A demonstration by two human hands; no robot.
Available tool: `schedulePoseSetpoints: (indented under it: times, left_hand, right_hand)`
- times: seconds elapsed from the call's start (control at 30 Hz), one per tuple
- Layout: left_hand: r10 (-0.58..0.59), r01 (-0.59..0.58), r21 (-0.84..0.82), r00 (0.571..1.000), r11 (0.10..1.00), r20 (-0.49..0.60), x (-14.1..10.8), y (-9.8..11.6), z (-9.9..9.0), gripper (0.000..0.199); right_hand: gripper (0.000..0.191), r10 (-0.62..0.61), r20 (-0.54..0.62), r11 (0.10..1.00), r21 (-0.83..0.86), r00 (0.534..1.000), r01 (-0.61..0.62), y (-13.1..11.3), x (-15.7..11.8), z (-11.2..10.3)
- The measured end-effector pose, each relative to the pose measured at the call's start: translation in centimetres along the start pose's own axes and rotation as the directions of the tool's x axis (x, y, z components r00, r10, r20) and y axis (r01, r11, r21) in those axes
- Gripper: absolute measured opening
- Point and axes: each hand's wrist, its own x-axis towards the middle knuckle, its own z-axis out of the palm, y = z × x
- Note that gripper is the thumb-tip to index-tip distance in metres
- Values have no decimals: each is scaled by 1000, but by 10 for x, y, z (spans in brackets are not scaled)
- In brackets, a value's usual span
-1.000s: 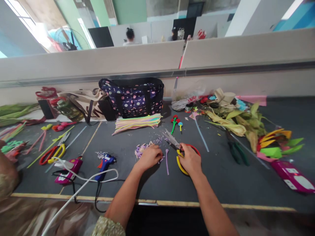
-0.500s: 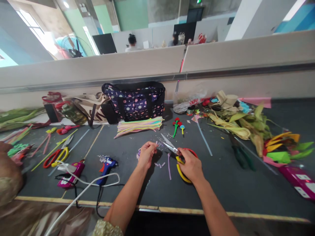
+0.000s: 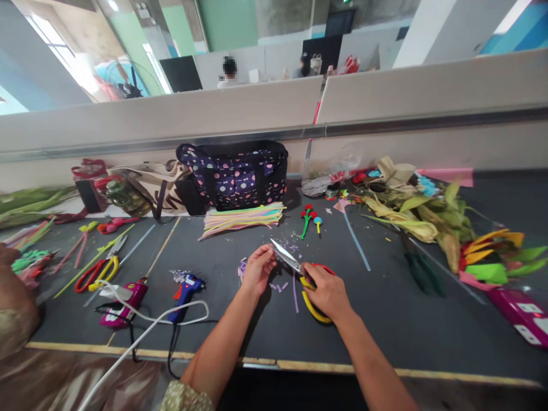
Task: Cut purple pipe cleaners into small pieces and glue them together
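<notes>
My right hand is wrapped round the red and yellow handles of a pair of scissors, whose blades point up and left and lie nearly closed. At the blade tips, my left hand pinches something too small to make out. Under and beside my left hand sits a purple bundle. Short purple pieces lie between the hands, with a longer purple strip just right of them. Small purple scraps are scattered beyond the blades.
Pastel stems lie before a dotted bag. A blue glue gun and white cable are left; red flowers stand beyond the scissors. Green-handled pliers and husks lie right. Another person's arm is far left.
The scissor blades have come together from a wider opening and moved left, closer to my left fingertips. My right hand has shifted slightly left with them.
</notes>
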Motion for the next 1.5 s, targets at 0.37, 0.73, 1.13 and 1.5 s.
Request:
schedulePoseSetpoints:
  times: [0.37,0.73,1.13,1.5]
  left_hand:
    - [-5,5,-3,1000,1000,-20,0,-1,-1,26]
    - [28,-26,82,999,996,-22,0,0,-2,19]
    - [52,-50,130,999,990,-14,-4,2,3,23]
    - [21,-18,123,1000,992,-17,-2,0,2,24]
  right_hand:
    - [39,-17,3,996,-85,1000,18,0,-1,6]
    - [39,-36,11,996,-85,999,37,-2,0,4]
    - [40,-34,3,993,-111,999,34,2,-1,7]
    - [42,-19,22,993,-112,1000,21,0,0,3]
